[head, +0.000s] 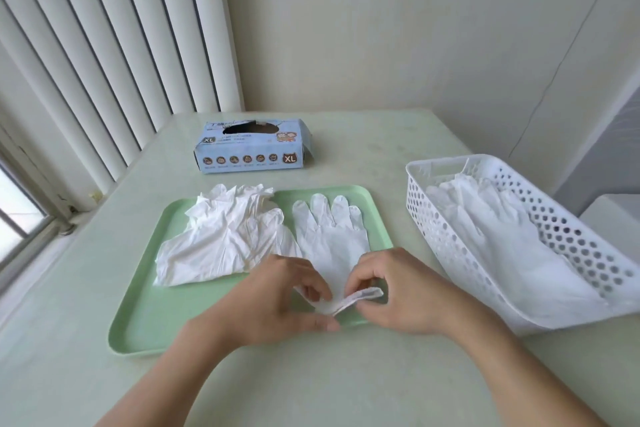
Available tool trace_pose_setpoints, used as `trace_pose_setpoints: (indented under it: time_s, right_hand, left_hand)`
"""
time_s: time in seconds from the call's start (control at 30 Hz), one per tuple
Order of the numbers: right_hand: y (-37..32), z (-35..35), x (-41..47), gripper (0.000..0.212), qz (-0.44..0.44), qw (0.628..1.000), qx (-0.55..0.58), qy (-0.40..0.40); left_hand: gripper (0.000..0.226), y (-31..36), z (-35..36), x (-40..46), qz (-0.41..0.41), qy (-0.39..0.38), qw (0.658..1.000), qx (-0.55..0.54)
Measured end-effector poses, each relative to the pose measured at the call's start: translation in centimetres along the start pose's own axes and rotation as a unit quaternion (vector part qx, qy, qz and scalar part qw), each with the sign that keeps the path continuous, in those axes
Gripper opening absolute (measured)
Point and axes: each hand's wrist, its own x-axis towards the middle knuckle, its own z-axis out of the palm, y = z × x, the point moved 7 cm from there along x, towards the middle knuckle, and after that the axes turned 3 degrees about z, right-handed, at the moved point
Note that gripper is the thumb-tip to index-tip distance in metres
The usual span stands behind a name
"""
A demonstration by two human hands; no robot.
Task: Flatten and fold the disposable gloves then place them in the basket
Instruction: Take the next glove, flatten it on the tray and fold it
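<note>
Head view: both hands pinch the cuff of the flat glove (329,236) on the right of the green tray (145,319), left hand (277,302) and right hand (398,295) lifting its near edge. Thin film may slip or spring back, spoiling the fold; the crumpled gloves (225,236) just left could snag. The basket (426,218) waits right.

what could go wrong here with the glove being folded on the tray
Both hands, left hand and right hand, pinch only the cuff of the flat glove, so lifting may drag and wrinkle it. It touches the crumpled glove pile, which could snag. The white basket sits tilted and might tip.
</note>
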Motion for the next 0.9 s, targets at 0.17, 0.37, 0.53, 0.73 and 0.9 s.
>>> trace_pose_setpoints:
  time_s: [0.17, 0.37, 0.53, 0.73, 0.9]
  right_hand:
    - [-0.6, -3.4, 2.0, 0.018, -0.003, 0.993, 0.064, 0.103]
    - [-0.1, 0.5, 6.6, 0.087, 0.028, 0.992, -0.12, -0.028]
    - [1.1, 0.9, 6.8, 0.095, 0.02, 0.994, -0.109, 0.018]
    - [-8.2, -2.8, 8.3, 0.041, -0.084, 0.985, -0.035, 0.149]
    - [-14.6, 4.4, 13.9, 0.032, -0.078, 0.991, -0.091, 0.055]
  left_hand:
    - [0.041, 0.3, -2.9, 2.0, 0.005, 0.093, 0.996, -0.004]
    - [0.078, -2.1, -0.2, 2.4, -0.085, 0.0, 0.964, 0.252]
    - [0.054, -3.0, -5.7, -0.5, -0.041, 0.199, 0.977, 0.071]
    - [0.036, -12.0, -13.3, -6.4, -0.269, 0.288, 0.913, 0.104]
    - [0.034, -14.2, -11.6, -7.4, -0.299, 0.325, 0.878, -0.183]
